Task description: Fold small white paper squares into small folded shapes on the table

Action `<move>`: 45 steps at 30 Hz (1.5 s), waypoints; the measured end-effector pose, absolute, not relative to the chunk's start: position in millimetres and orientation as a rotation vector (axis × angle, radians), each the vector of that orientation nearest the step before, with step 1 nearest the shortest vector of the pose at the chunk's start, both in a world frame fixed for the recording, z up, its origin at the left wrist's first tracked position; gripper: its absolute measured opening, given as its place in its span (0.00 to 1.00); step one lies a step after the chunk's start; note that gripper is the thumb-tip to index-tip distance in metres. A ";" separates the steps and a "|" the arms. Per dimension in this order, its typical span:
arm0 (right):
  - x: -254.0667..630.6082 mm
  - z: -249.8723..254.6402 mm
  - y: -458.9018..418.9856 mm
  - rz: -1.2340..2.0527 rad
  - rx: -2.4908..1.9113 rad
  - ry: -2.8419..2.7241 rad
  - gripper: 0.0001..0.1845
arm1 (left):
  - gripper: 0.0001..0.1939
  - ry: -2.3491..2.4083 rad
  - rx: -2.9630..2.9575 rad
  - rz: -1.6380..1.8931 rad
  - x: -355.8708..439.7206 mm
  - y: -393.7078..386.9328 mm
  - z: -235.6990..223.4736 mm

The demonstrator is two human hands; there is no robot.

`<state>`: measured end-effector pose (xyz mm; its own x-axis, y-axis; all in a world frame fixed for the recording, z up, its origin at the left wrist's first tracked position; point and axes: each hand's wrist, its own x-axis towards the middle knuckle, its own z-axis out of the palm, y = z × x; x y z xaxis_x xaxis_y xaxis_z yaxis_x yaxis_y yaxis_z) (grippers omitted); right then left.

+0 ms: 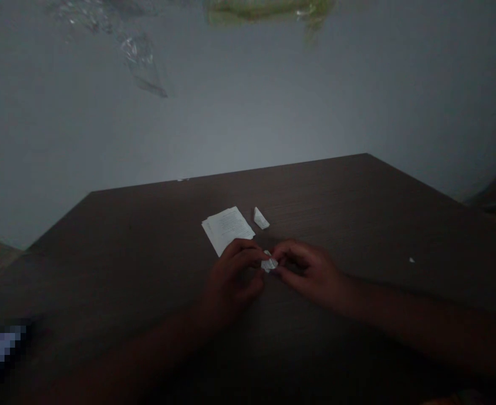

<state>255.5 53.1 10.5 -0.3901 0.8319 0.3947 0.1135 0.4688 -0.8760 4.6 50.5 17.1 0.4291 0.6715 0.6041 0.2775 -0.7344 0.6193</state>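
Between my two hands is a small folded piece of paper (pixel 268 262), white with faint print. My left hand (pixel 238 275) pinches it from the left with thumb and fingers curled. From the right, my right hand (pixel 309 271) grips its other edge between thumb and forefinger. Just beyond my left hand lies a stack of printed paper sheets (pixel 228 226), its near corner covered by the fingers. Another folded paper piece (pixel 261 218) rests on the table to the right of the stack, touched by neither hand.
The dark wooden table (pixel 159 253) stands close to a pale wall (pixel 251 101). A tiny white scrap (pixel 411 260) lies at the right, and white bits (pixel 183 180) sit at the far edge. Clear plastic (pixel 140 53) and something yellow (pixel 268 10) are on the wall above.
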 end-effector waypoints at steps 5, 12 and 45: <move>257.5 5.3 57.5 1.252 -0.802 -1.674 0.05 | 0.17 0.784 2.228 1.196 0.7 55.9 14.1; 255.9 8.1 58.0 1.468 -0.828 -1.541 0.14 | 0.16 0.833 2.288 1.157 -2.8 57.9 13.8; 260.7 12.9 55.4 1.298 -1.038 -1.863 0.18 | 0.12 1.013 1.834 0.911 22.9 44.0 23.3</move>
<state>260.7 55.4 12.9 -0.4881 0.8707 0.0598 0.2454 0.2027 -0.9480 22.9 44.0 23.3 0.4114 0.8904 0.1947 0.2876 -0.3295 0.8993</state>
